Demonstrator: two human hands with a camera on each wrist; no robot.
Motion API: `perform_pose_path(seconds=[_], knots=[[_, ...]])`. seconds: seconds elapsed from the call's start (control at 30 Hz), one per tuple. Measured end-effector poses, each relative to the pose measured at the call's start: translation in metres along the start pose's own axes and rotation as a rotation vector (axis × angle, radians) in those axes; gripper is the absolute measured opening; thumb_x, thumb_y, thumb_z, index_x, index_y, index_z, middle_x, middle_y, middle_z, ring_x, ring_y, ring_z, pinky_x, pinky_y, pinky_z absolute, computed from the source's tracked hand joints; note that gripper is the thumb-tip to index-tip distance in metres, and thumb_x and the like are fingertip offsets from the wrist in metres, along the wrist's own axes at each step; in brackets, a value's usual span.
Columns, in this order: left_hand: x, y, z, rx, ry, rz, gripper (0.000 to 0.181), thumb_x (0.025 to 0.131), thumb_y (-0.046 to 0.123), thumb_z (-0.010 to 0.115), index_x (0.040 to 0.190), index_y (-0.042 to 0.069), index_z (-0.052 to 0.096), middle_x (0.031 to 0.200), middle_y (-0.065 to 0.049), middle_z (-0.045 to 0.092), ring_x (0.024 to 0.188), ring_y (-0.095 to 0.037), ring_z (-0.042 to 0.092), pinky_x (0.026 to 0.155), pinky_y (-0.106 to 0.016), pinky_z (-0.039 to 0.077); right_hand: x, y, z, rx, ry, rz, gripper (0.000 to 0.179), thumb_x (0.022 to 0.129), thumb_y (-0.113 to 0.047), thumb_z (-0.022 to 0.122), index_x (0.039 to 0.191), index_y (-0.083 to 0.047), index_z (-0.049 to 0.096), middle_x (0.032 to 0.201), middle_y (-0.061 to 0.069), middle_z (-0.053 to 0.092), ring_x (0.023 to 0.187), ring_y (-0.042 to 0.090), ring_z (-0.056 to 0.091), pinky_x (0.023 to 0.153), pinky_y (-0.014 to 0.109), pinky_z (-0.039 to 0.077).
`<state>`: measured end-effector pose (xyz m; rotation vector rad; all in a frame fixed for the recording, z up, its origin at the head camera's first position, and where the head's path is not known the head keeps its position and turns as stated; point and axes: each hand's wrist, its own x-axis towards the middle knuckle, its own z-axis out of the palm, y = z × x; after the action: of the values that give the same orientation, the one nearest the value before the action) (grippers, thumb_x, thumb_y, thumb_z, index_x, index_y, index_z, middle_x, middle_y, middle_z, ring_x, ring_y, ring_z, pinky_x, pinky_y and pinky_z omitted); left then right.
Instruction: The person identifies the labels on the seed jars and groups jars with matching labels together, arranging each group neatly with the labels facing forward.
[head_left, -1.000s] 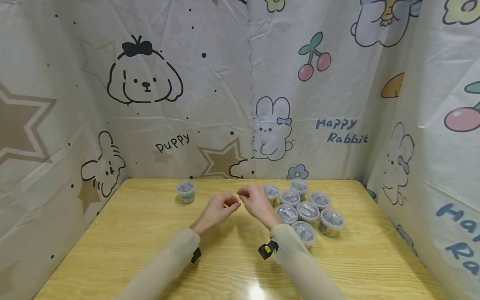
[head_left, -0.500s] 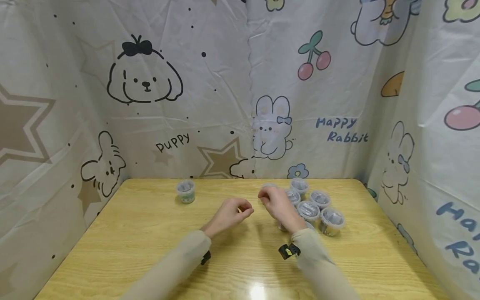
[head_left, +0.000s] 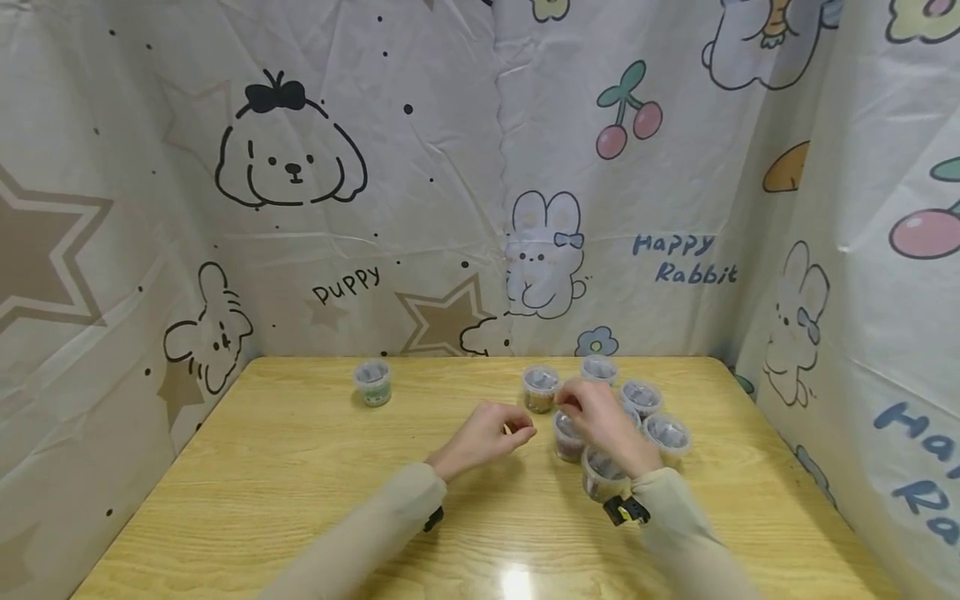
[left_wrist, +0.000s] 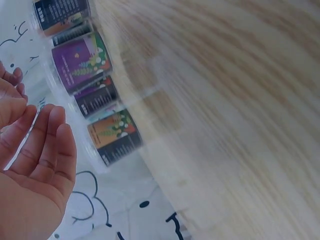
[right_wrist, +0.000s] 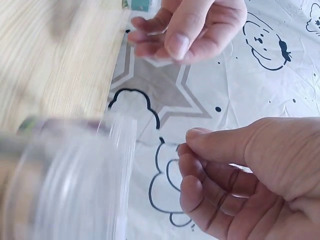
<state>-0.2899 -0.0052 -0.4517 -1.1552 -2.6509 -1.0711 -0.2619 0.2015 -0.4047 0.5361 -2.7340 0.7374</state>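
My right hand [head_left: 600,417] hovers over a cluster of small clear plastic tubs with lids, its fingers loosely curled and holding nothing. It hides part of the cluster in the head view. My left hand [head_left: 487,433] is in the air just left of the cluster, also holding nothing, with thumb and fingertips near each other. Closest to the hands are a tub with an orange label [left_wrist: 117,137], a purple-labelled tub [left_wrist: 82,65] and a front tub [head_left: 602,479]. A blurred tub [right_wrist: 70,185] fills the lower left of the right wrist view.
A single tub with a green label [head_left: 372,385] stands apart at the back left of the wooden table [head_left: 247,475]. More tubs [head_left: 667,437] stand at the cluster's right side. A printed curtain [head_left: 442,167] closes off the back and sides.
Both hands have moved to the right, the right hand from beside the tubs to over the cluster. The left hand has followed toward the cluster. The tub at the back left has stayed put.
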Motion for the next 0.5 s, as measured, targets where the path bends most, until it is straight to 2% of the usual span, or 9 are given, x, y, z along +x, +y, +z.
perform_pose_path(seconds=[0.23,0.5], knots=[[0.003,0.004,0.009,0.011,0.001,0.041,0.007,0.094,0.018,0.066,0.093,0.015,0.073,0.086,0.005,0.071,0.077,0.001,0.059,0.068,-0.014,0.049,-0.014,0.015,-0.011,0.024,-0.061,0.025,0.008,0.091,-0.002,0.065,0.089,-0.007,0.071,0.083,0.003,0.069,0.07,0.009,0.057,0.063,0.027,0.049],[0.007,0.012,0.016,0.01,-0.037,0.089,0.014,0.09,0.018,0.071,0.103,0.011,0.073,0.098,-0.001,0.074,0.081,-0.003,0.062,0.07,-0.014,0.051,-0.033,0.037,-0.027,-0.007,-0.086,-0.065,0.008,0.087,-0.003,0.071,0.093,-0.007,0.073,0.088,0.0,0.071,0.079,0.009,0.062,0.07,0.027,0.054]])
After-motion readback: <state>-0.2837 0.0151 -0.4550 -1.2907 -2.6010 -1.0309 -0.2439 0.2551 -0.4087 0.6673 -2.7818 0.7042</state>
